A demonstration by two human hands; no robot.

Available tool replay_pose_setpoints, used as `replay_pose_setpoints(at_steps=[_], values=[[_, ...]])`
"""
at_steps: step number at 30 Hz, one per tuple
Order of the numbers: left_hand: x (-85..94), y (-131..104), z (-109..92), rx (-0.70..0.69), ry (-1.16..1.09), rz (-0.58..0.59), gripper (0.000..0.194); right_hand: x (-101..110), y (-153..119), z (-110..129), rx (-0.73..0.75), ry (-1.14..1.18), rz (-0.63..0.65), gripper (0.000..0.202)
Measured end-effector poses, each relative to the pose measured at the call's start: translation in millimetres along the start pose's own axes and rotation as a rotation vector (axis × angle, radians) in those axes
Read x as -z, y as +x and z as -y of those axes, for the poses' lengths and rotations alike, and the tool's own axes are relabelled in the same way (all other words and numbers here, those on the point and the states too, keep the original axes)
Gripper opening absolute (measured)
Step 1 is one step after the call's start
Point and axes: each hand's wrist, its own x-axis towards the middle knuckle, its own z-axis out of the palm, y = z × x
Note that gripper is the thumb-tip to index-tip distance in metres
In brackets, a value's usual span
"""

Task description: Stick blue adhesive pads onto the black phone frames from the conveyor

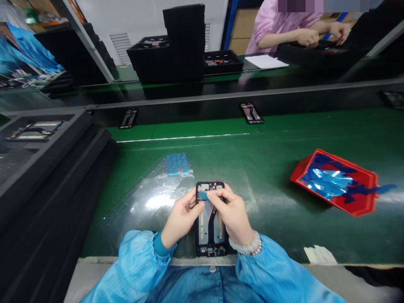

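An opened phone [204, 229] lies at the front edge of the green bench, its inner frame, dark flex cable and circuit boards facing up. My left hand [181, 216] grips its left side near the top, thumb resting over the edge. A small blue film piece [202, 196] sits on the upper part of the phone. My right hand [232, 210] pinches at the right end of that film, fingertips closed on it. Beyond my left hand, a clear plastic sheet [139, 206] carries several blue stickers [177, 164].
To the right stands a red bin [356, 208] holding crumpled blue film. Black foam trays [63, 176] are stacked at left. Two more phone frames [251, 113] [128, 118] lie along the bench's back. Across the divider, a person in pink [284, 29] handles a black tray.
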Motion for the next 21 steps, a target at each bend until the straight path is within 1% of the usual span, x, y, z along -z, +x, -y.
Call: replay_pose_setpoints(at_steps=[9, 15, 18, 21], values=[[-2.9, -1, -5, 0.021, 0.006, -0.032, 0.048, -1, -1, 2, -0.008, -0.005, 0.009, 0.015], [-7.2, 1, -5, -0.011, 0.071, -0.128, 0.029, 1, -1, -1, 0.064, -0.044, 0.006, 0.016], [-10.4, 2, -3, -0.03, 0.105, -0.176, 0.025, 2, -2, -2, 0.096, -0.069, 0.01, 0.015], [-12.8, 2, -1, -0.058, 0.108, -0.196, 0.024, 4, -2, 0, 0.113, -0.087, 0.02, 0.015]])
